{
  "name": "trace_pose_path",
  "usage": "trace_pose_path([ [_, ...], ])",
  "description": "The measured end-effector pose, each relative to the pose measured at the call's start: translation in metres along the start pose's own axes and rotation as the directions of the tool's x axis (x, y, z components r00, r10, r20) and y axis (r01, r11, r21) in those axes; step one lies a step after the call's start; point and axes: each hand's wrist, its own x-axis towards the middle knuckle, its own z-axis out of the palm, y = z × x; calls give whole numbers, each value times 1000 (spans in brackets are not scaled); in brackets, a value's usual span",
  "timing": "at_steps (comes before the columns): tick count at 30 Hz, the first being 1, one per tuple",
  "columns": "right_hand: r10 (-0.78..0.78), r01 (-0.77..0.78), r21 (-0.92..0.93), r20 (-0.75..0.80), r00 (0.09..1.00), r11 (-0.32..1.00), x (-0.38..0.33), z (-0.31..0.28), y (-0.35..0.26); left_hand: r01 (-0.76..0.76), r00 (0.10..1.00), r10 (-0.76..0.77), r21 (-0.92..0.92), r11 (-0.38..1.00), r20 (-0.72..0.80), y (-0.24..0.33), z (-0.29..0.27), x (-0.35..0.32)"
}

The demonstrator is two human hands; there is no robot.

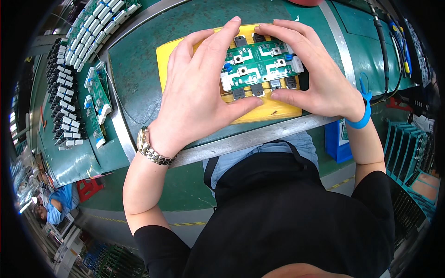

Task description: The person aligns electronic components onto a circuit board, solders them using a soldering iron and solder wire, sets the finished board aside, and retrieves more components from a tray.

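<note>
Black shirt cloth [296, 227] filled the lower middle of the frame, closest to the camera. At upper centre, a green circuit board [260, 69] lay over a yellow block [287, 111], with black transistors [257, 89] jutting from its upper and lower edges. Around its left end curved the left hand [197, 78], and around its right end the right hand [317, 69]; on each, thumb and fingers stood wide apart, the board between them, but whether they gripped it could not be told. A metal wristwatch [144, 143] circled the left wrist, a blue strap [366, 111] the right. Green matting [139, 60] spread beneath the block. At upper left stood rows of white components [92, 34], with smaller green boards [100, 88] below; at upper right hung a black-handled tool [381, 41].
</note>
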Motion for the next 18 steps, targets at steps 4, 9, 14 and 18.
trace_pose_path([
  [4, 11, -11, -3, 10, 1000, 1000, 0, -2, 0, 15, 1000, -14, -82, 996, 19, -5, -9, -1],
  [9, -3, 4, 47, -23, 1000, 999, 4, -5, -6, 51, 998, -47, -153, 987, 30, -9, -20, -5],
  [14, -64, 65, -40, 29, 998, 997, 10, -8, -15, 40, 997, -33, -85, 996, 76, -9, -17, -5],
  [18, -60, 62, -48, 30, 998, 997, 14, -6, -17, 29, 999, -25, -90, 995, 47, -9, -17, -5],
])
